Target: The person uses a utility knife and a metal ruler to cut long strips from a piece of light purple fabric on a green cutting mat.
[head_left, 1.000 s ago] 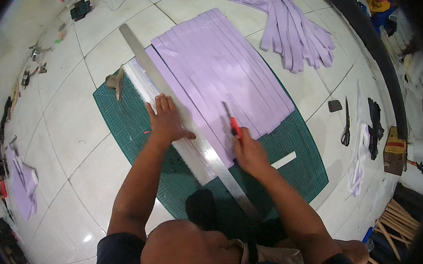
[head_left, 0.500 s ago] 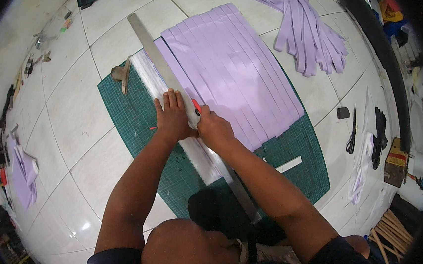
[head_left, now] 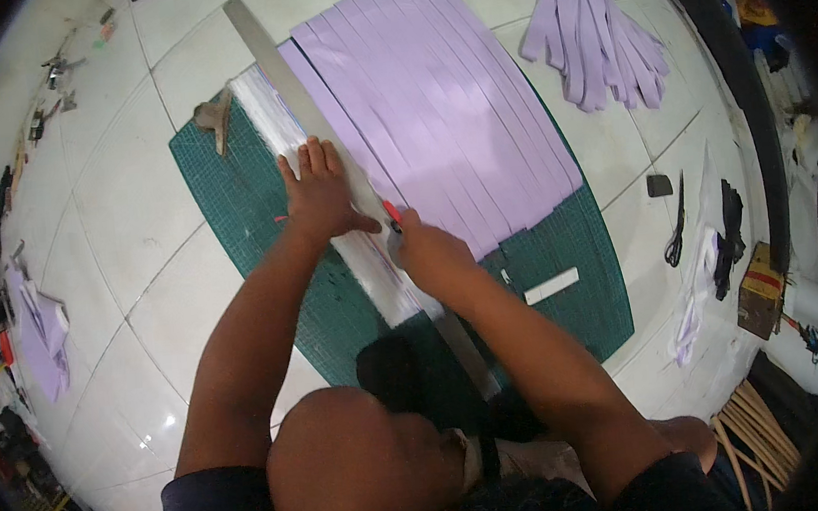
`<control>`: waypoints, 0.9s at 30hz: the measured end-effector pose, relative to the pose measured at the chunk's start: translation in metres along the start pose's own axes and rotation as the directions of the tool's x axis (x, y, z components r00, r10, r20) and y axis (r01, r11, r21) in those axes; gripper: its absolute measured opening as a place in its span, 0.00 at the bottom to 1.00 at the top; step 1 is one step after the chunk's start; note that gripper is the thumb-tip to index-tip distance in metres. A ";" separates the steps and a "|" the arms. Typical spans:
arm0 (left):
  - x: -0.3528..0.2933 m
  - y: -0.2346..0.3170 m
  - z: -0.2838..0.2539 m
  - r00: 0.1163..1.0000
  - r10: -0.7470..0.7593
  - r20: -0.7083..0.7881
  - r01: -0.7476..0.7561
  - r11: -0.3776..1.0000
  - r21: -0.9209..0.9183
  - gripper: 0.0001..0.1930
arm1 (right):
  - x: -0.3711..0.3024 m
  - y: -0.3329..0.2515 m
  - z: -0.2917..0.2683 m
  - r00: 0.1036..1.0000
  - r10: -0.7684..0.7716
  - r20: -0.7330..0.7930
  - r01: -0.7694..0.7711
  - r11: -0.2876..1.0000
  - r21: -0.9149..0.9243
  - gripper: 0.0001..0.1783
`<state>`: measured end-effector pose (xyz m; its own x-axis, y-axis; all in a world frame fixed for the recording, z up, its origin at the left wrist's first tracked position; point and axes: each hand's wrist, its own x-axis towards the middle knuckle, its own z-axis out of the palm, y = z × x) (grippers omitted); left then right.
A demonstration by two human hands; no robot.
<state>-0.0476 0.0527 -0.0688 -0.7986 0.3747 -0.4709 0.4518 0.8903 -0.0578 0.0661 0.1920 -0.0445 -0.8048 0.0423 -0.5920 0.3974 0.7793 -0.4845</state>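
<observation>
My left hand (head_left: pixel 321 197) lies flat with fingers spread, pressing on a long metal ruler (head_left: pixel 271 60) and the white layered fabric (head_left: pixel 268 108) beside it. In my right hand (head_left: pixel 433 254) is a red-handled cutter (head_left: pixel 393 212), held against the ruler's right edge; its blade is hidden. Right of the ruler, lilac fabric (head_left: pixel 436 109) is cut into several long parallel strips lying side by side. All of this rests on a green cutting mat (head_left: pixel 571 233).
A metal clamp (head_left: pixel 216 120) sits at the mat's far left, a white block (head_left: pixel 552 286) at its near right. On the tiled floor lie loose lilac strips (head_left: pixel 594 39), black scissors (head_left: pixel 676 234), a small dark block (head_left: pixel 658 185) and a lilac cloth (head_left: pixel 40 328).
My right hand has slid toward me along the ruler with the cutter. My left hand stays on the ruler, its thumb now spread wider. The whole view has shifted slightly.
</observation>
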 end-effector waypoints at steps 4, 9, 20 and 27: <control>-0.001 -0.014 0.011 1.000 -0.014 0.001 0.014 1.000 -0.006 0.78 | -0.065 0.028 0.013 0.960 0.158 0.231 -0.162 0.987 -0.005 0.18; 0.001 -0.012 0.013 1.000 0.004 -0.004 -0.004 1.000 -0.015 0.78 | -0.140 0.070 0.033 0.874 0.368 0.317 -0.350 0.930 -0.112 0.18; -0.004 -0.010 -0.008 0.992 -0.016 0.124 0.013 1.000 0.020 0.77 | -0.142 0.058 -0.006 0.977 0.137 0.164 -0.116 0.984 -0.132 0.16; -0.003 0.000 -0.013 0.988 -0.024 0.153 0.015 0.998 0.057 0.75 | 0.017 -0.001 0.011 0.977 -0.116 -0.180 0.109 0.993 -0.049 0.15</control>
<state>-0.0506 0.0548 -0.0560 -0.7389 0.3093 -0.5986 0.4615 0.8796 -0.1152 0.0573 0.1854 -0.0609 -0.9117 0.0635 -0.4060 0.2853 0.8087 -0.5143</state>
